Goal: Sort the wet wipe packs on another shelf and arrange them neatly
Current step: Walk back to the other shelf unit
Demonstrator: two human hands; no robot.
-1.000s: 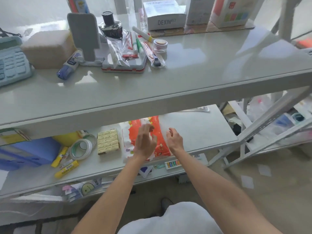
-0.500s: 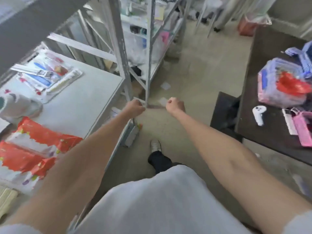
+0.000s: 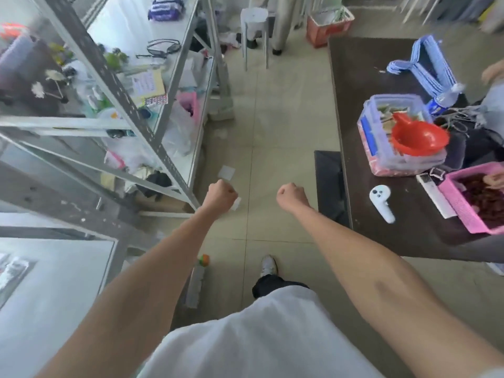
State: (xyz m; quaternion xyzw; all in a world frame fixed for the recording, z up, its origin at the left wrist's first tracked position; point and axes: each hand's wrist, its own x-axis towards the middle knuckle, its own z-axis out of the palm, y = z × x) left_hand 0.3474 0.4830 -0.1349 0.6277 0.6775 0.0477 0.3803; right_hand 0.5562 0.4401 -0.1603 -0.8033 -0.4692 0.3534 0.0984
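Note:
Both my arms stretch forward over the floor. My left hand (image 3: 221, 195) is closed in a fist with nothing in it, just right of the metal shelf's upright post (image 3: 152, 137). My right hand (image 3: 291, 195) is also a closed, empty fist, a little left of the dark table (image 3: 381, 64). A purple and white pack (image 3: 163, 9) that may be wet wipes lies on the top shelf at the far left. The red and white packs from the lower shelf are out of view.
A metal shelf unit (image 3: 188, 47) with bags and clutter stands on the left. The dark table on the right carries a clear box with a red funnel (image 3: 418, 136), a pink basket (image 3: 474, 197), a white controller (image 3: 381, 203) and blue hangers (image 3: 421, 66). A white stool (image 3: 255, 25) and another person's legs stand ahead.
My hands left the red and white packs on the lower shelf and closed into fists. The view swung right, away from that shelf, toward the aisle and the dark table.

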